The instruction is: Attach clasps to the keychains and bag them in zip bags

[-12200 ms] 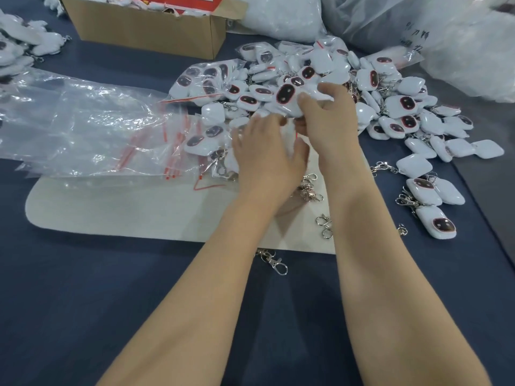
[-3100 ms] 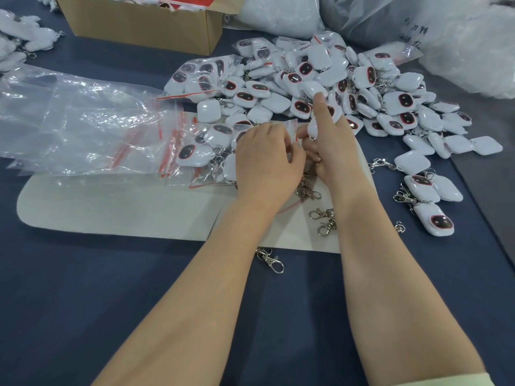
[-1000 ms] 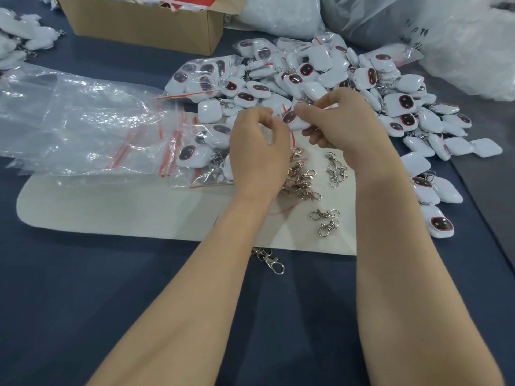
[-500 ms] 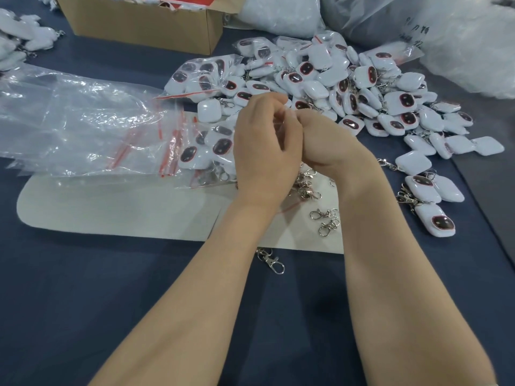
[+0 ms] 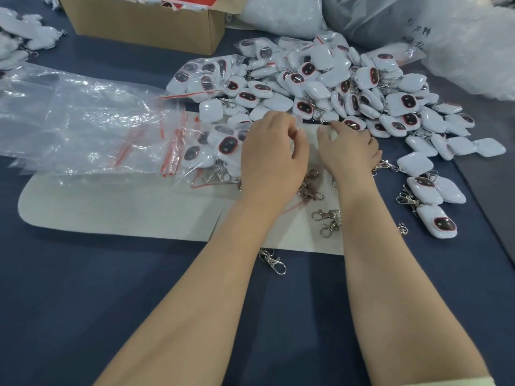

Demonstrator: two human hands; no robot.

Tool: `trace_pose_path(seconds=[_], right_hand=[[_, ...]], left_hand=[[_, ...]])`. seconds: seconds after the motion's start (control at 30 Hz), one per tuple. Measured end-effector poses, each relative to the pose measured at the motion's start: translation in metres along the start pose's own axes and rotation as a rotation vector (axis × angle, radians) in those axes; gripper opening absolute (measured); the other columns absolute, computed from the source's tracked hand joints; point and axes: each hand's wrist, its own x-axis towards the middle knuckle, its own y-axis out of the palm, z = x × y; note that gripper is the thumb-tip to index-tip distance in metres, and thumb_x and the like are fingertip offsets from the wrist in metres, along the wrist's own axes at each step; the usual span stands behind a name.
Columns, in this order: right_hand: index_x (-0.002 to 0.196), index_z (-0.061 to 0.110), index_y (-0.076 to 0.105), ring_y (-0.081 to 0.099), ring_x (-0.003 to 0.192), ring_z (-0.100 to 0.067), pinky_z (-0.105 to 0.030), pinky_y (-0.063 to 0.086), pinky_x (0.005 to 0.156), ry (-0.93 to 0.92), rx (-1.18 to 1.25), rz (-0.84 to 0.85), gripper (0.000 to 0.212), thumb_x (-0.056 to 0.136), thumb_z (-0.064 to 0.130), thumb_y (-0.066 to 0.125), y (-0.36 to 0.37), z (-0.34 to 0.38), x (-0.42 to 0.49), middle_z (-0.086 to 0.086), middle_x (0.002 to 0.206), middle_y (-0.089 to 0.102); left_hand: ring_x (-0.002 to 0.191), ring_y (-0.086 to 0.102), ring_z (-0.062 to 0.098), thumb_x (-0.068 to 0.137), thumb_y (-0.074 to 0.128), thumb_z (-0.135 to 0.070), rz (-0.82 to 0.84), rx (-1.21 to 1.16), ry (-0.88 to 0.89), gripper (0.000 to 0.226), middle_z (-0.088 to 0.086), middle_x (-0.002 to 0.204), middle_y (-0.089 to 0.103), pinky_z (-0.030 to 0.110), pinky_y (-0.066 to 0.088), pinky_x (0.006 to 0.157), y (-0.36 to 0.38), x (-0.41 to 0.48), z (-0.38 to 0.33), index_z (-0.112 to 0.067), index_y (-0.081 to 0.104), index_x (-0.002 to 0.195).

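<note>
L hand (image 5: 274, 156) curled over mat (image 5: 111, 207); can't tell if it holds anything. R hand (image 5: 348, 151) relaxed, fingertips at near edge of keychains (image 5: 334, 87) piled behind. Loose clasps (image 5: 309, 188) lie btwn wrists. Zip bags (image 5: 83, 126) far left.

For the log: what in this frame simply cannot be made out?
Head view:
- What, if anything, the left hand holds: hidden by its curled fingers.
- The cardboard box contents: cut off by the top edge.
- Writing on the grey bag: too small.
- Whether the right hand grips the clasp: fingertips blurred.
</note>
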Motion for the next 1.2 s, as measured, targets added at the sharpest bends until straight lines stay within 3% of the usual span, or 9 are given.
trace_pose_path(seconds=[0.2, 0.47, 0.57, 0.67, 0.73, 0.83, 0.97, 1.1, 1.2], right_hand=[[0.137, 0.025, 0.052, 0.016, 0.143, -0.034, -0.046, 0.008, 0.118, 0.016, 0.068, -0.065, 0.043, 0.097, 0.036, 0.043, 0.001, -0.001, 0.003, -0.018, 0.152, 0.026], [0.133, 0.019, 0.056, 0.031, 0.137, -0.029, -0.043, 0.024, 0.115, -0.017, 0.195, -0.114, 0.041, 0.094, 0.030, 0.049, -0.003, -0.005, 0.009, -0.010, 0.149, 0.034], [0.129, 0.014, 0.059, 0.047, 0.118, -0.021, -0.035, 0.035, 0.108, -0.070, 0.331, -0.131, 0.037, 0.095, 0.025, 0.050, -0.004, -0.007, 0.012, -0.006, 0.143, 0.036], [0.110, 0.013, 0.065, 0.050, 0.099, -0.016, -0.025, 0.040, 0.091, -0.178, 0.396, -0.111, 0.023, 0.095, 0.020, 0.049, -0.003, -0.007, 0.012, -0.006, 0.127, 0.044], [0.121, 0.011, 0.064, 0.052, 0.112, -0.020, -0.027, 0.039, 0.098, -0.206, 0.277, -0.073, 0.032, 0.095, 0.022, 0.048, 0.000, -0.007, 0.012, -0.005, 0.138, 0.043], [0.139, 0.016, 0.050, 0.035, 0.137, -0.027, -0.040, 0.026, 0.114, -0.212, 0.083, -0.035, 0.045, 0.096, 0.028, 0.047, 0.002, -0.005, 0.011, -0.010, 0.152, 0.032], [0.149, 0.022, 0.034, 0.017, 0.146, -0.031, -0.048, 0.013, 0.119, -0.191, -0.039, -0.007, 0.053, 0.098, 0.033, 0.043, 0.003, -0.004, 0.009, -0.016, 0.156, 0.025], [0.150, 0.019, 0.029, 0.021, 0.145, -0.029, -0.046, 0.016, 0.118, -0.192, 0.008, -0.043, 0.055, 0.099, 0.034, 0.042, 0.004, -0.004, 0.010, -0.012, 0.154, 0.031], [0.144, 0.013, 0.039, 0.034, 0.138, -0.026, -0.040, 0.026, 0.114, -0.145, 0.267, -0.167, 0.048, 0.100, 0.031, 0.042, 0.003, -0.004, 0.012, -0.010, 0.145, 0.045]], left_hand=[[0.089, 0.051, 0.019, 0.090, 0.054, -0.014, 0.005, 0.002, 0.000, 0.011, 0.004, 0.094, 0.060, 0.021, 0.029, 0.073, 0.000, -0.001, 0.000, -0.016, 0.047, 0.080], [0.089, 0.051, 0.020, 0.090, 0.053, -0.015, 0.010, 0.026, 0.003, 0.008, 0.003, 0.094, 0.060, 0.024, 0.032, 0.073, -0.001, -0.002, 0.000, -0.012, 0.053, 0.083], [0.090, 0.051, 0.019, 0.091, 0.053, -0.016, 0.016, 0.026, -0.004, 0.008, 0.003, 0.094, 0.060, 0.025, 0.034, 0.074, -0.001, -0.001, -0.001, -0.011, 0.054, 0.084], [0.091, 0.051, 0.018, 0.091, 0.053, -0.016, 0.024, 0.032, -0.013, 0.008, 0.003, 0.096, 0.060, 0.024, 0.034, 0.075, -0.001, -0.001, -0.001, -0.011, 0.055, 0.085], [0.093, 0.051, 0.019, 0.091, 0.053, -0.016, 0.026, 0.032, -0.013, 0.008, 0.003, 0.097, 0.060, 0.025, 0.034, 0.076, -0.001, -0.001, -0.001, -0.010, 0.055, 0.086], [0.092, 0.052, 0.020, 0.090, 0.054, -0.015, 0.019, 0.025, -0.002, 0.008, 0.005, 0.096, 0.061, 0.025, 0.034, 0.077, -0.001, -0.001, -0.001, -0.009, 0.056, 0.086], [0.091, 0.053, 0.022, 0.090, 0.055, -0.013, 0.014, 0.016, 0.008, 0.008, 0.006, 0.095, 0.061, 0.025, 0.033, 0.077, -0.002, -0.001, -0.001, -0.007, 0.057, 0.085], [0.090, 0.052, 0.020, 0.089, 0.055, -0.013, 0.011, 0.016, 0.005, 0.007, 0.005, 0.095, 0.061, 0.022, 0.030, 0.074, -0.002, -0.001, -0.001, -0.008, 0.056, 0.084], [0.090, 0.053, 0.021, 0.089, 0.055, -0.013, 0.010, 0.022, 0.005, 0.008, 0.006, 0.095, 0.061, 0.022, 0.030, 0.075, -0.002, 0.000, -0.001, -0.007, 0.057, 0.084]])
